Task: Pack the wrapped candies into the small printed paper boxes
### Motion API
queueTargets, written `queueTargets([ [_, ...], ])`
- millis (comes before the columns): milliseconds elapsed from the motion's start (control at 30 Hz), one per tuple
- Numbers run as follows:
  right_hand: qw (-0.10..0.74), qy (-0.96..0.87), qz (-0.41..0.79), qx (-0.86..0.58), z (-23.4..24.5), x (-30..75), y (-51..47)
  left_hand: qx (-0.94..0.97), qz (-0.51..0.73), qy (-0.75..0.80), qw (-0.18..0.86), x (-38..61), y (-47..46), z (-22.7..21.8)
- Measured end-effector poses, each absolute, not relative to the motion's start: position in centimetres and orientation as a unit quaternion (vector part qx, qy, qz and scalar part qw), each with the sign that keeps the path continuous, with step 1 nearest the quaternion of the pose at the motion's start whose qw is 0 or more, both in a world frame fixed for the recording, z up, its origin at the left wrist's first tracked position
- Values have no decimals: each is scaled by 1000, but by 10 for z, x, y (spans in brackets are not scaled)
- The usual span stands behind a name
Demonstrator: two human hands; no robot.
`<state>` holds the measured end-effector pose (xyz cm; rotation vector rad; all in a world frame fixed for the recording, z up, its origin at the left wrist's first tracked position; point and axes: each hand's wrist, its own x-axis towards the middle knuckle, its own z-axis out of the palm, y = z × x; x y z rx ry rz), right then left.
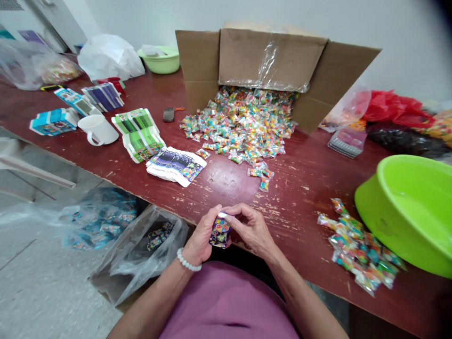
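Observation:
Just in front of my body, at the table's near edge, I hold a small dark purple candy box [221, 231] with colourful print. My left hand [202, 235], with a beaded bracelet at the wrist, is closed round the box from the left. From the right, my right hand [250, 228] pinches the box's top, where a white flap shows. Beyond them lies a fanned stack of flat purple cartons [176, 165]. A large heap of wrapped candies [247, 122] spills out of an opened cardboard box [271, 59] at the back.
Green cartons [139, 134], a white mug [98, 129] and blue cartons [54, 121] stand on the left. A wire brush [169, 114] lies behind. At right are a green basin [384, 207] and loose candies [360, 249]. A plastic-lined carton [120, 268] holding purple boxes sits below the table's edge.

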<state>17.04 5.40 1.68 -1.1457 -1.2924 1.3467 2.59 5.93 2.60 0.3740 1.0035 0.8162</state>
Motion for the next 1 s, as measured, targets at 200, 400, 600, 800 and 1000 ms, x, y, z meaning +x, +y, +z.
queueTargets([
  [200,413,-603,488,-477,29,178,61,253,399,494,730,25,58,23],
  [400,376,-715,337,-483,37,183,67,219,359,493,762,24,57,24],
  [600,401,-671,412,-467,30,172,55,152,383,457,788,23,61,23],
  [800,415,-676,428,-433,12,159,43,59,442,432,784,17,65,20],
  [1000,301,-815,214,-447,3,148,41,15,443,408,798,10,57,10],
])
